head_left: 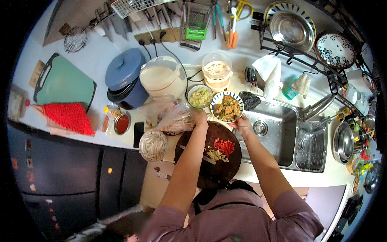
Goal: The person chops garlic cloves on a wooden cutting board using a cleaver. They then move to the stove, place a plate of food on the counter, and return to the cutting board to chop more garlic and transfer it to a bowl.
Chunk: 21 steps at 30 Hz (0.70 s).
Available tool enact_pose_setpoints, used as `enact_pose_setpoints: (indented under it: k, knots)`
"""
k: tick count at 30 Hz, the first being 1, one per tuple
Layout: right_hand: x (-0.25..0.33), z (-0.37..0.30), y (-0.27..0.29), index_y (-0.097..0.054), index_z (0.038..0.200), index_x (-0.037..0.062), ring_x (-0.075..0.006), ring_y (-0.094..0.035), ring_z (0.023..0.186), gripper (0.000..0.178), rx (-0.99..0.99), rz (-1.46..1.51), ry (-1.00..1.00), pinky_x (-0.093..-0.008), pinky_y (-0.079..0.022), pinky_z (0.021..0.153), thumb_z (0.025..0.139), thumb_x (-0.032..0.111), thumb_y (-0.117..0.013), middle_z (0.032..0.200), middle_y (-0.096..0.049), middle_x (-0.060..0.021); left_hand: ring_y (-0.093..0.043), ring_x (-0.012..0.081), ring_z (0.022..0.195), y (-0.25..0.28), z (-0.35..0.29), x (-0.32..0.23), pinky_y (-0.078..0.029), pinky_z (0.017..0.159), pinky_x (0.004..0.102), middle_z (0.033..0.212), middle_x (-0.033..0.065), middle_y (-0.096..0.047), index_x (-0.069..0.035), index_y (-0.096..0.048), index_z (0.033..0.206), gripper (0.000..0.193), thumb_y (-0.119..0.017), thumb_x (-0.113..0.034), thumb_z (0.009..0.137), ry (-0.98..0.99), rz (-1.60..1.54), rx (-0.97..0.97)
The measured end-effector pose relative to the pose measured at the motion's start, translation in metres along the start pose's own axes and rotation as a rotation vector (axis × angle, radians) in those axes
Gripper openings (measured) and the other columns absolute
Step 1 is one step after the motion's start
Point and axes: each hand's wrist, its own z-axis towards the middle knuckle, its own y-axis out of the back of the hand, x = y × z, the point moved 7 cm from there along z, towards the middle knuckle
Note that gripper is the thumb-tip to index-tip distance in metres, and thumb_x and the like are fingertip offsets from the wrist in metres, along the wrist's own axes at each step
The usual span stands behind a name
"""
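My right hand grips the near right rim of a blue-and-white striped plate heaped with brown cooked pieces. My left hand is between that plate and a bowl of chopped pale-green vegetable. Its fingertips come close to the plate's left rim; most of its fingers are hidden, so which dish it touches cannot be told. Beneath my forearms lies a round dark cutting board, holding chopped red pepper and pale chopped bits.
A double steel sink with a faucet is to the right. Leftward stand a jar of pale strips, plastic bags, a cream rice cooker and a blue pot. Behind the dishes is a clear-topped container.
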Motion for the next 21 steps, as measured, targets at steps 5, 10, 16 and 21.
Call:
enact_pose_setpoints:
  k: [5,10,16,21]
  knots:
    - [0.005,-0.029,0.042,-0.052,0.113,-0.0066,-0.0326,-0.070,0.070,0.025,-0.061,0.045,0.001,-0.0412,-0.063,0.054,0.089,0.000,-0.050,0.089,-0.066,-0.0215,-0.056,0.0278,0.111,-0.010,0.037,0.016,-0.056,0.089,0.0386,0.138,0.0147,-0.043,-0.006,-0.031,0.142,0.050,-0.050,-0.003,0.096,-0.027,-0.277,-0.062]
    - [0.038,-0.110,0.123,-0.055,0.116,-0.0060,-0.0288,-0.070,0.068,0.027,-0.070,0.050,0.028,-0.0369,-0.063,0.059,0.090,-0.001,-0.050,0.092,-0.067,-0.0188,-0.054,0.0343,0.115,-0.013,0.032,0.016,-0.057,0.090,0.0465,0.141,0.0131,-0.040,-0.010,-0.034,0.141,0.055,-0.051,0.007,0.092,-0.061,-0.476,-0.103]
    - [0.067,-0.243,0.219,-0.058,0.116,-0.0050,-0.0244,-0.070,0.069,0.029,-0.158,-0.034,0.096,-0.0331,-0.062,0.057,0.089,0.003,-0.051,0.097,-0.069,-0.0153,-0.051,0.0376,0.121,-0.034,-0.052,0.005,-0.053,0.100,0.0468,0.142,0.0153,-0.039,-0.008,-0.034,0.144,0.056,-0.052,0.004,0.092,0.004,-0.408,0.117]
    - [0.056,-0.341,0.292,-0.059,0.115,-0.0054,-0.0275,-0.071,0.073,0.027,-0.274,0.175,0.149,-0.0381,-0.063,0.062,0.090,0.001,-0.051,0.095,-0.069,-0.0168,-0.053,0.0354,0.119,-0.050,-0.141,0.026,-0.050,0.099,0.0493,0.137,0.0171,-0.046,-0.002,-0.040,0.139,0.049,-0.055,0.000,0.092,0.039,-0.169,0.302]
